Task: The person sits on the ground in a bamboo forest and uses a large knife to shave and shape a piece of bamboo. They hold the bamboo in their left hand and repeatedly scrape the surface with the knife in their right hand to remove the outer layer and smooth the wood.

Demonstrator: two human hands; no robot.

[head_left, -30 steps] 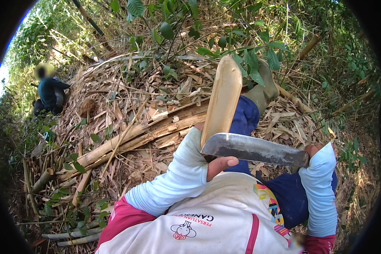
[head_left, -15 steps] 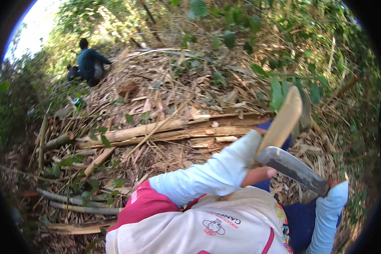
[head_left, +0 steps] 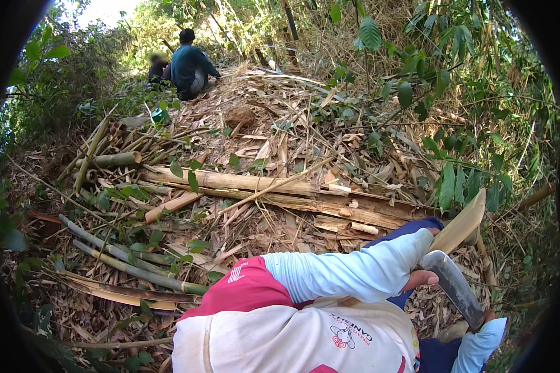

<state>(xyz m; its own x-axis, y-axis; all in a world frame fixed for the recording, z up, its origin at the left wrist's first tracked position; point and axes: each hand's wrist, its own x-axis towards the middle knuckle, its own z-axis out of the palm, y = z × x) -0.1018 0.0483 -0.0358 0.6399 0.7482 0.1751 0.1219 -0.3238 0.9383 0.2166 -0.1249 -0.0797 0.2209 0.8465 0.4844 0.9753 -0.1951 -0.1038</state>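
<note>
My left hand (head_left: 420, 280) is closed round a pale split bamboo piece (head_left: 460, 222), its thumb showing below the light blue sleeve. The upper end of the piece sticks out past the wrist. My right hand (head_left: 488, 319), at the lower right, grips a machete (head_left: 454, 287) with a dark, curved blade. The blade reaches up from that hand to the bamboo beside my left hand, and its tip end overlaps or touches the piece. Most fingers of both hands are hidden, and so is the machete's handle.
Long split bamboo lengths (head_left: 249, 185) lie across the leaf litter in front of me. More poles (head_left: 127, 264) rest at the left, near cut stalks (head_left: 112, 160). Two people sit farther up the slope, one in a dark green top (head_left: 188, 67). Leafy branches (head_left: 457, 183) hang at the right.
The view has swung, so the scene sits farther right and my hands lower. The machete blade stands steeper against the bamboo piece. Both hands keep their hold.
</note>
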